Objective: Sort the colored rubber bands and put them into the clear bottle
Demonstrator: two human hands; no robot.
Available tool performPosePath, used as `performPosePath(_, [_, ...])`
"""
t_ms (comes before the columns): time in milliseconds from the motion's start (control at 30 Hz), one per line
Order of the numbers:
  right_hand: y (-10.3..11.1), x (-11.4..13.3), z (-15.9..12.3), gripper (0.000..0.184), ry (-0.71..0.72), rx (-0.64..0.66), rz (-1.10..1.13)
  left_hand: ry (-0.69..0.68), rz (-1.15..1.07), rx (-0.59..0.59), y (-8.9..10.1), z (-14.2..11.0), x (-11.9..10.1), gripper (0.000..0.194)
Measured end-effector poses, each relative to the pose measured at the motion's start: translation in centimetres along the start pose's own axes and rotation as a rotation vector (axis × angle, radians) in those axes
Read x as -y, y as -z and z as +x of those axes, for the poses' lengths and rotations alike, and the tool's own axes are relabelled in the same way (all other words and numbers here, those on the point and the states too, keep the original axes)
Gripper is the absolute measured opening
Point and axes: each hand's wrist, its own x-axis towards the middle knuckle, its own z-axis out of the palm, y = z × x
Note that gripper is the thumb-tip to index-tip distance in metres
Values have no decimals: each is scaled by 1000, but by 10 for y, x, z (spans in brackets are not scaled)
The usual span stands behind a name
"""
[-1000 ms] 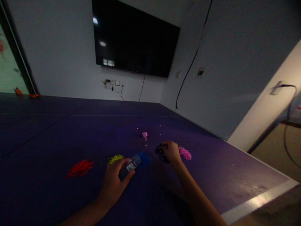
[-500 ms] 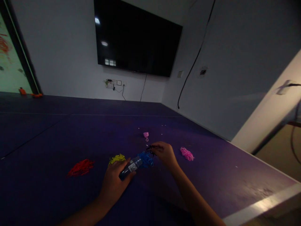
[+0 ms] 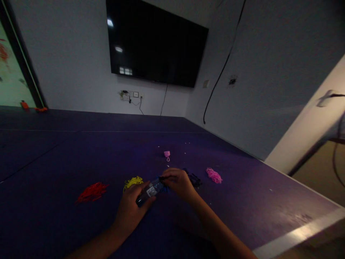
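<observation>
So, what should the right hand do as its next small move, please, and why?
Probably the right hand should ease the dark strands into the bottle: its fingertips pinch them right at the bottle's far end, and the left hand grips the bottle with that end towards them. Whether any strand is already inside, I cannot tell.

A large black television [image 3: 159, 43] hangs on a grey wall [image 3: 72, 54], white sockets [image 3: 136, 94] and a thin wire [image 3: 164, 99] below it. To the right, a black cable [image 3: 222, 69] dangles; far left, a small orange object [image 3: 24, 105] sits near a dark frame [image 3: 23, 61].
</observation>
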Motion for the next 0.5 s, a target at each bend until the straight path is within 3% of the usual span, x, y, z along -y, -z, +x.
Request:
performPosePath(300, [0,-2,0,16,43,-2,-61,-25,-19,-16,-1,0,0,36])
performPosePath(500, [6,9,1,23,108,157,-219,-63,17,-5,-1,-1,0,36])
